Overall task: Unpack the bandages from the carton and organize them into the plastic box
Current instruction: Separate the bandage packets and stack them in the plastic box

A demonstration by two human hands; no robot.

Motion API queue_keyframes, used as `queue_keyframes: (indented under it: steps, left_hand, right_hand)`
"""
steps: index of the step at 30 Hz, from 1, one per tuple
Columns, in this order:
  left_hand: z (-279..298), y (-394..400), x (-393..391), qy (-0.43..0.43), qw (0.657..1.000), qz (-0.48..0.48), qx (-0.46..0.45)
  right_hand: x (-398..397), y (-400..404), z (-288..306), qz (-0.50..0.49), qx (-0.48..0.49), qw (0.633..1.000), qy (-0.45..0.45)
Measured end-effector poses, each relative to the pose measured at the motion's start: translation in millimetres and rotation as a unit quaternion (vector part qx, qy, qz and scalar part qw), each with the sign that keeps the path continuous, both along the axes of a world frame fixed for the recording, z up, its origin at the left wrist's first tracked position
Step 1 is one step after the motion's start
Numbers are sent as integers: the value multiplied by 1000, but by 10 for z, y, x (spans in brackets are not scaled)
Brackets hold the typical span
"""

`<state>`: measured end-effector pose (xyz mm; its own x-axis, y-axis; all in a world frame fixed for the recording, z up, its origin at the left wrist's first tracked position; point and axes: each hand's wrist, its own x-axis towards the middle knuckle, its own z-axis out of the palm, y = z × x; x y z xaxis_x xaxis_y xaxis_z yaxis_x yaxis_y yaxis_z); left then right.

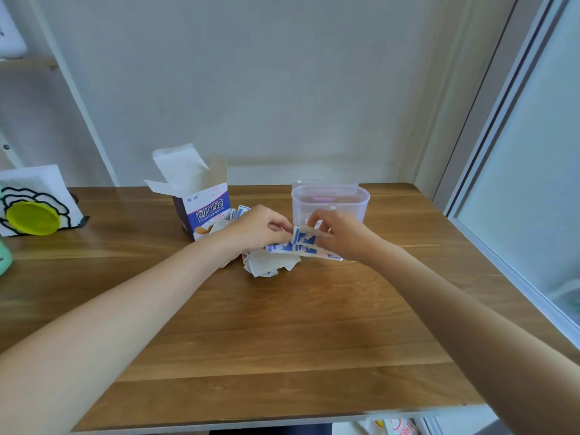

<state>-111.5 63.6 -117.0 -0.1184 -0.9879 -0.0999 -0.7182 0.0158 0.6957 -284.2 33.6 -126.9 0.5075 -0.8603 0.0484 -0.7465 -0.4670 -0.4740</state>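
Both hands, left point(257, 227) and right point(340, 235), pinch wrapped bandages point(303, 238) before the carton point(208, 213) reading "CHUANGKOUTIE".

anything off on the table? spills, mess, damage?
Only the loose heap of bandages on the table beside the opened carton, under both hands. Plastic box stands upright. No visible damage.

left hand point(257, 229): fingers curled, pinching | right hand point(340, 235): fingers curled, pinching

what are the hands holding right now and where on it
Both hands pinch a strip of wrapped bandages above the pile: the left hand at its left end, the right hand at its right end.
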Motion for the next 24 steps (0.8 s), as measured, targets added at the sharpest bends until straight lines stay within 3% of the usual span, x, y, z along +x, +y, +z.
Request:
queue_keyframes:
  steps: [4, 7, 9, 12, 16, 24]
  left_hand:
    - [-21, -20, 33, -9, 1000, -5, 17]
    - [-29, -57, -24, -36, 999, 6, -7]
    - [-40, -81, -113, -30, 999, -2, -17]
    - [-62, -112, -274, -3, 999, -30, -27]
    - [-89, -159, -363, 7, 998, 10, -59]
    - [-246, -134, -473, -216, 972, -59, -71]
  right_hand:
    - [-188, -53, 32, -56, 21, 992, -113]
    - [-246, -57, 84, -38, 69, 981, -176]
    - [-206, -30, 79, 1, 80, 992, -97]
    - [-148, -62, -23, 28, 10, 997, 75]
    - [-254, -183, -109, -7, -77, 987, 144]
    - [-263, -71, -235, -22, -46, 974, 221]
